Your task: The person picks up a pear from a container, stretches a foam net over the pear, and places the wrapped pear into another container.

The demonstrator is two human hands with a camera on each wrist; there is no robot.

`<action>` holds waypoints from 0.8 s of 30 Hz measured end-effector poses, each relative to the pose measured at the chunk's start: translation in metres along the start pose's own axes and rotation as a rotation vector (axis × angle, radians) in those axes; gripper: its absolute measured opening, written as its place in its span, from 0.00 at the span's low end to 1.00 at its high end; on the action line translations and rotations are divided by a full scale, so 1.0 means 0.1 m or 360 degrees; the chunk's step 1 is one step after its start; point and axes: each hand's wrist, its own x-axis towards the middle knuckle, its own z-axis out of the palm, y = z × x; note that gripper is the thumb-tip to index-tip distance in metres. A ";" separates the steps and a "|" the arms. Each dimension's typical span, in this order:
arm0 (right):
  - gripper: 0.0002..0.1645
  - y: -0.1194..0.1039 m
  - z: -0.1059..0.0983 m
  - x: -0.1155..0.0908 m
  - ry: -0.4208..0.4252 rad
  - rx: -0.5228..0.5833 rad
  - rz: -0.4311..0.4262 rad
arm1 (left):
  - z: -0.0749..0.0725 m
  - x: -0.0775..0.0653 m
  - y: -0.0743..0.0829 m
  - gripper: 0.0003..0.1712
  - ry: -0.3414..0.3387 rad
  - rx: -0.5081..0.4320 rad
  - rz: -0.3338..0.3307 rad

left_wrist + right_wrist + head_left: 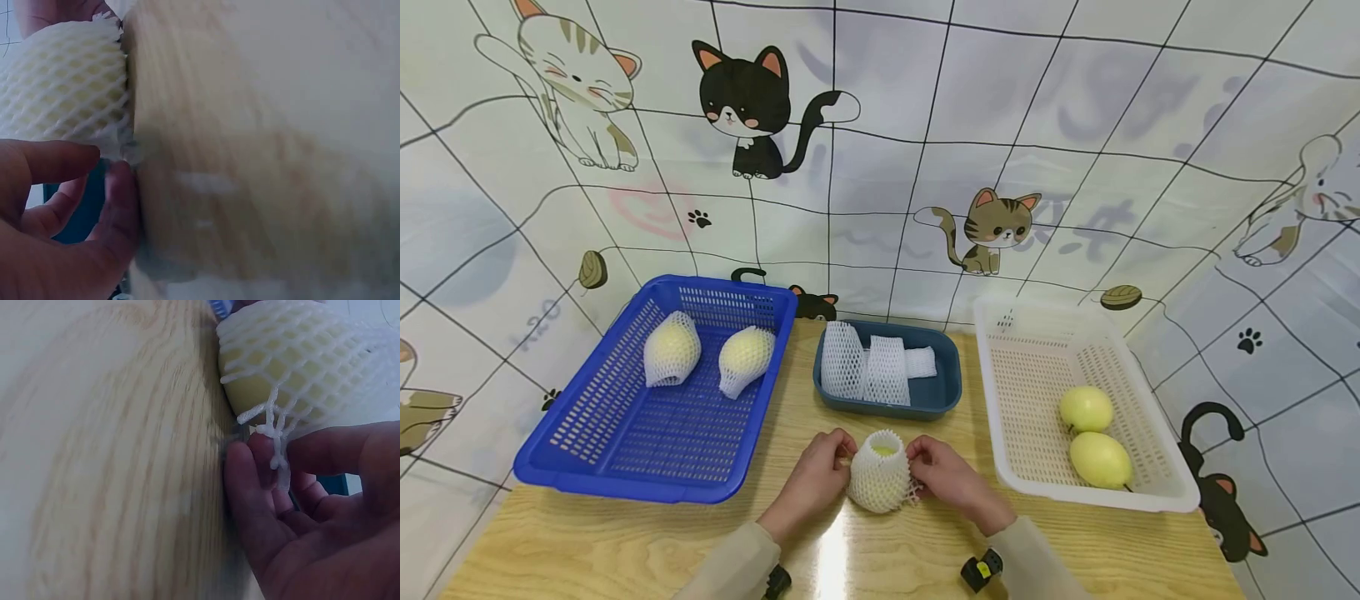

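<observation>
A yellow pear (883,451) stands on the table in front of me, wrapped in a white foam net (874,486). Its top shows through the net's open upper end. On one side my left hand (814,478) pinches the lower edge of the net between thumb and fingers. Opposite it, my right hand (951,477) holds loose strands of the net (275,434) between thumb and fingertips. In the right wrist view, part of the pear's bare skin (244,394) shows below the net, close to the wooden table (125,462).
At the left stands a blue basket (673,492) with two net-wrapped pears (672,350). A dark teal tray (951,379) behind my hands holds several flat foam nets (887,371). At the right, a white basket (1150,502) contains two bare pears (1101,460).
</observation>
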 end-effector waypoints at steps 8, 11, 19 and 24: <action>0.07 -0.06 -0.02 -0.07 0.0284 -0.0502 -0.0182 | -0.20 -0.02 0.02 0.33 -0.0245 -0.0053 0.0073; 0.12 -0.10 -0.08 -0.12 0.0267 -0.0584 -0.0278 | -0.30 -0.01 0.02 0.38 -0.0419 -0.0216 0.0105; 0.28 -0.13 -0.22 -0.19 -0.0171 -0.0555 -0.0379 | -0.37 -0.01 0.02 0.45 -0.0628 -0.0458 0.0088; 0.44 -0.06 -0.20 -0.18 -0.0311 -0.0547 -0.0331 | -0.29 -0.01 0.04 0.48 -0.0670 -0.0491 0.0100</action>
